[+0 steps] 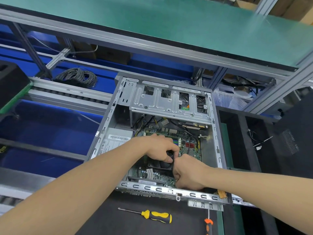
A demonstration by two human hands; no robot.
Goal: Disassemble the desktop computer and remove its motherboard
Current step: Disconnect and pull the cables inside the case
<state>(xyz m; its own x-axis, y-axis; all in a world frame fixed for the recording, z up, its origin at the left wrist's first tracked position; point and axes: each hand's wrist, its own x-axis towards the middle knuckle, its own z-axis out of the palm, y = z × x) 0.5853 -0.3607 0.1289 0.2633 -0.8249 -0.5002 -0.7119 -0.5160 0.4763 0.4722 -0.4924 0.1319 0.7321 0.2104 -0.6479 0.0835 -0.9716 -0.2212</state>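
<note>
Two hands: working the cooler fan point(159, 165).
Left hand point(157, 146): gripping its 12 o'clock edge.
Right hand point(189, 173): curling at 4 o'clock, hold unclear.
Care: lifting evenly, sparing the motherboard point(191, 150).

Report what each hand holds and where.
Left hand grips the black fan by its far right corner. Right hand curls beside it; its hold is hidden.

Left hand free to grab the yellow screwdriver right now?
Probably not yet: the left hand grips the black fan inside the case. The yellow screwdriver lies uncovered on the mat, so after letting go the way looks free.
</note>
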